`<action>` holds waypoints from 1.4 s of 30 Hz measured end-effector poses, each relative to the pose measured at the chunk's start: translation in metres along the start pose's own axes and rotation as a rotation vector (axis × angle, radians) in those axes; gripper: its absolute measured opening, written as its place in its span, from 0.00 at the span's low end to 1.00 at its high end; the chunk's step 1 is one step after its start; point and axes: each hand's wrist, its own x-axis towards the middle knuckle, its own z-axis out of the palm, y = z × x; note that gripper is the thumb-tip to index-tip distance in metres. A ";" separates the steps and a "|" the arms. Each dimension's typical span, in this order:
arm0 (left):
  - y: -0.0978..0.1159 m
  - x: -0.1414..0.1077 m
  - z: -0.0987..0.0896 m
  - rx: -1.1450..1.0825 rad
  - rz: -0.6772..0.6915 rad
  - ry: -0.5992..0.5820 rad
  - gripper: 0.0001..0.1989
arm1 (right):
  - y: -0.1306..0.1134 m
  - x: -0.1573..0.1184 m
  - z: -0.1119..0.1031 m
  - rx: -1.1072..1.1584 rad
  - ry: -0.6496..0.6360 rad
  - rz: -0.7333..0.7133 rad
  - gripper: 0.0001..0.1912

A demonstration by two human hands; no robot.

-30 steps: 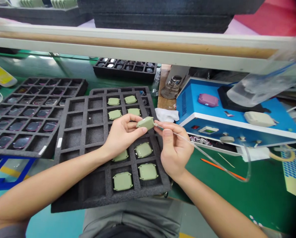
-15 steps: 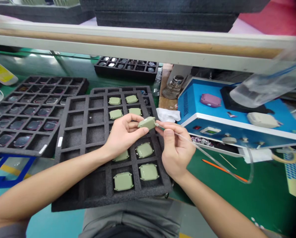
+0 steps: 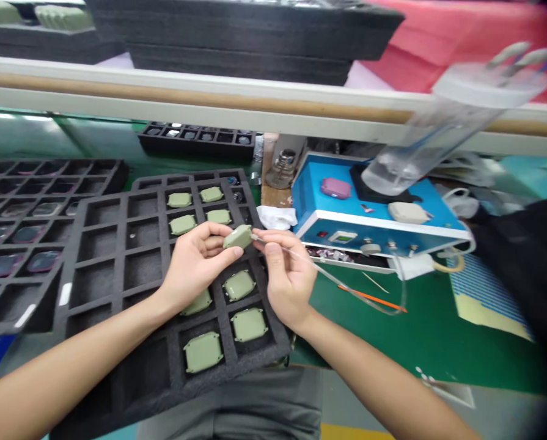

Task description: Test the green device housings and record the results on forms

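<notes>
My left hand (image 3: 195,260) pinches a light green watch case (image 3: 238,237) between thumb and fingers, holding it tilted above a black foam tray (image 3: 120,275). My right hand (image 3: 290,284) is closed around the end of a thin clear tube (image 3: 330,278). The tube's narrow tip meets the right side of the case, or comes very close to it; the exact contact is too small to tell. More green cases, such as one near the front (image 3: 203,352), lie in the tray's right-hand compartments. Several left compartments hold nothing.
To the right stands a blue control box (image 3: 310,189) bearing a purple case (image 3: 336,188), a beige case (image 3: 408,212) and a clear cylinder (image 3: 395,171). An orange stick (image 3: 392,305) lies on the green mat. Another foam tray (image 3: 48,318) is at left; a shelf edge (image 3: 209,98) crosses above.
The view has swung to the right, so everything appears further left. Both hands keep the same grip on the watch case and the tube.
</notes>
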 end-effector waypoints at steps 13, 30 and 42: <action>0.003 0.002 -0.003 0.058 0.001 0.010 0.20 | 0.005 0.002 0.002 0.019 -0.027 -0.005 0.08; 0.004 0.002 -0.003 0.054 -0.007 0.011 0.21 | 0.006 0.002 0.003 0.021 -0.028 -0.002 0.08; 0.004 0.002 -0.002 0.044 -0.013 0.002 0.21 | 0.006 0.002 0.002 0.012 -0.028 0.001 0.08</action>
